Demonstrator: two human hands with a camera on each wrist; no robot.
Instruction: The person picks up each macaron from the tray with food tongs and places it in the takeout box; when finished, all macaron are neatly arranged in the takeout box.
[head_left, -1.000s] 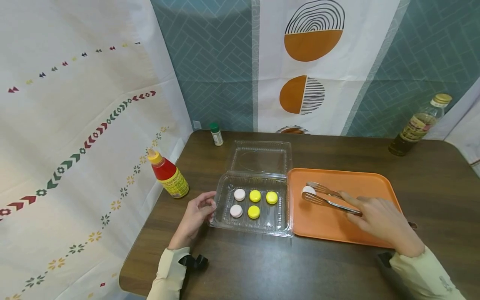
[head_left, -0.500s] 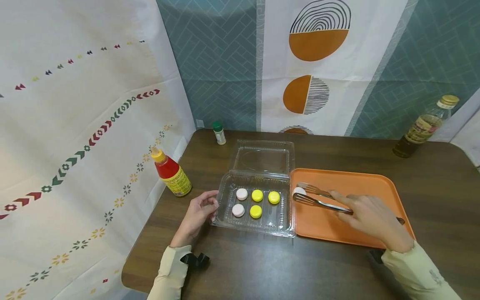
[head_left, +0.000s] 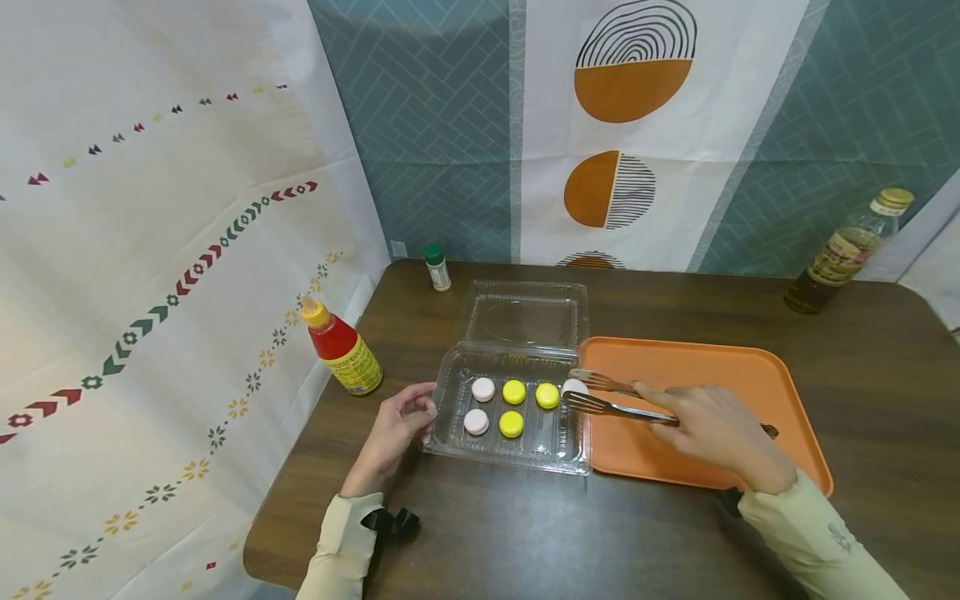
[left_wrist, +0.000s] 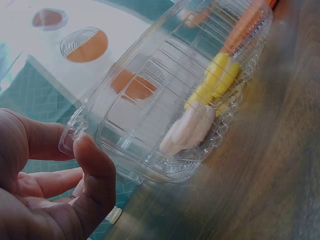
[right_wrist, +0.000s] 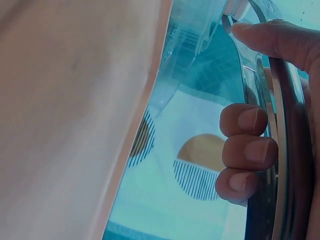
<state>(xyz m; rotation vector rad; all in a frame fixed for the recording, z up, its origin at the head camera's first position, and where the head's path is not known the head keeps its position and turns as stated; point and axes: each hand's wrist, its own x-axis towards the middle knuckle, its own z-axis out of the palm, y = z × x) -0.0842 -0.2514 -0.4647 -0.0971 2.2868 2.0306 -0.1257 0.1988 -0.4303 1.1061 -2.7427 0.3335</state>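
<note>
My left hand (head_left: 396,423) pinches the left rim of a clear plastic clamshell container (head_left: 517,461). In the left wrist view, thumb and forefinger hold its corner tab (left_wrist: 70,142). Inside are three yellow macarons (head_left: 513,392) and two pale pink macarons (head_left: 476,422). My right hand (head_left: 708,427) grips metal tongs (head_left: 626,412), its fingers wrapped round the handles in the right wrist view. Between the tong tips sits a whitish macaron (head_left: 574,387), over the container's right edge. The right wrist view shows only part of that macaron (right_wrist: 236,8), at the top.
An orange tray (head_left: 705,371) lies right against the container, under the right hand. The open lid (head_left: 525,321) lies flat behind. A red sauce bottle (head_left: 341,348) stands left, a green-capped shaker (head_left: 437,268) at the back, an oil bottle (head_left: 843,254) back right.
The tongs and the whitish macaron have moved left, from over the orange tray to the container's right edge. The left hand has stayed on the container's rim.
</note>
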